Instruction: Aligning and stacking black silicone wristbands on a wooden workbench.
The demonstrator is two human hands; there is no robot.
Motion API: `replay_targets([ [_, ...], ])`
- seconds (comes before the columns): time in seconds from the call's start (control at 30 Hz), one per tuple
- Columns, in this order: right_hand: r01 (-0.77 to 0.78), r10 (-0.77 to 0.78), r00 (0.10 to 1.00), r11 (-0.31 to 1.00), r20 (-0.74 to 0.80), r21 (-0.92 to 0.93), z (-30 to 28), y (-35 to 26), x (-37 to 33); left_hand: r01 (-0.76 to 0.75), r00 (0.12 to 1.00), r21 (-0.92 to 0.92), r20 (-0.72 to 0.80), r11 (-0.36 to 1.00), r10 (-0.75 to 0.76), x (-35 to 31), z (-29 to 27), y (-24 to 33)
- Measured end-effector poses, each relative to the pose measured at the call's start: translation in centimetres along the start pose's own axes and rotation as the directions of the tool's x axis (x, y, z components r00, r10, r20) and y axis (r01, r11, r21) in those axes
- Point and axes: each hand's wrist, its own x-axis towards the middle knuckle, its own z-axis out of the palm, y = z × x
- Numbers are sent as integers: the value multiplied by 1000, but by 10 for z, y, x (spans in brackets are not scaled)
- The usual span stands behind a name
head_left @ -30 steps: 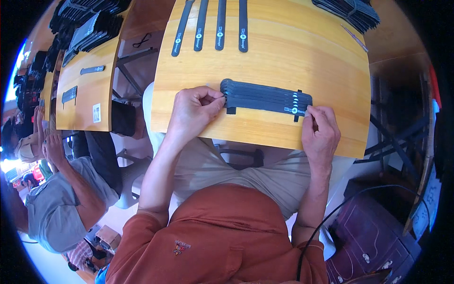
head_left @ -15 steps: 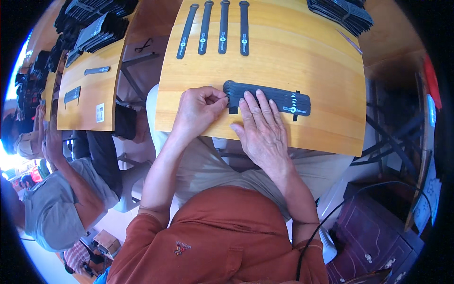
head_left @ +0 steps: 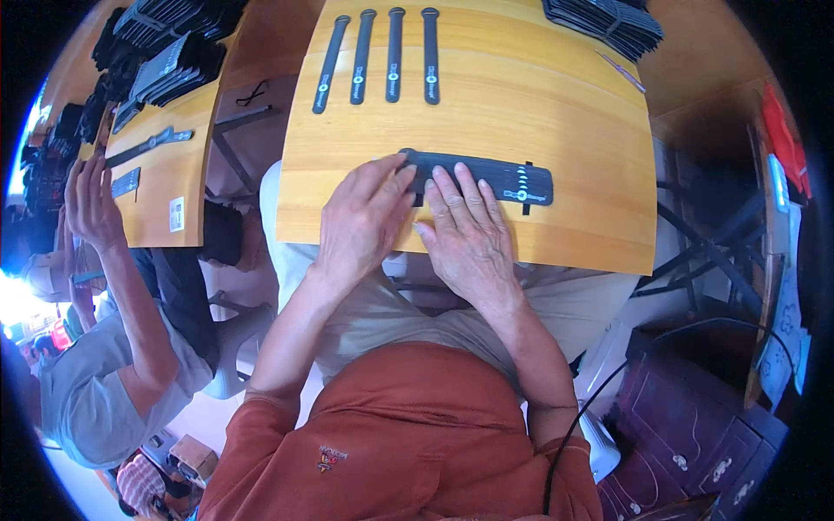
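A fanned stack of dark grey straps [head_left: 499, 172] lies near the front of the wooden table, overlapped so that pale printed marks step along its right end. Thin black strips [head_left: 526, 209] stick out from beneath it. My right hand [head_left: 469, 234] rests flat on the middle of the stack, fingers stretched out. At the stack's left end, my left hand [head_left: 365, 217] lies with its fingers extended over the rounded ends, partly hiding them; it appears to grip nothing. Farther back, several single straps [head_left: 358, 61] with round heads lie side by side.
A bundle of dark straps [head_left: 608, 26] sits at the table's far right, near a thin pen-like stick [head_left: 622, 72]. On the left, a co-worker's hand [head_left: 94, 208] is raised beside another table [head_left: 165, 187] holding straps and stacks. A black cable [head_left: 599, 391] curves past my right arm.
My left hand has gone from a pinch at the stack's left end to fingers laid over it. The right hand stays flat. The co-worker's hand has risen, and another strap arrangement shows on that table.
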Motion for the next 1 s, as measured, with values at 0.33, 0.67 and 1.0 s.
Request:
replay_targets([
  [0.33,-62,62,998,998,-11,-7,-15,20,-16,-239,950,204,252,950,185,-6,-8,-6],
  [0.67,-219,206,972,968,-110,-126,-43,67,-54,-251,928,176,325,952,185,-11,-17,-14],
  [1.0,-227,212,973,948,-87,-224,-67,46,-21,-235,946,171,266,957,185,-18,-18,-15],
])
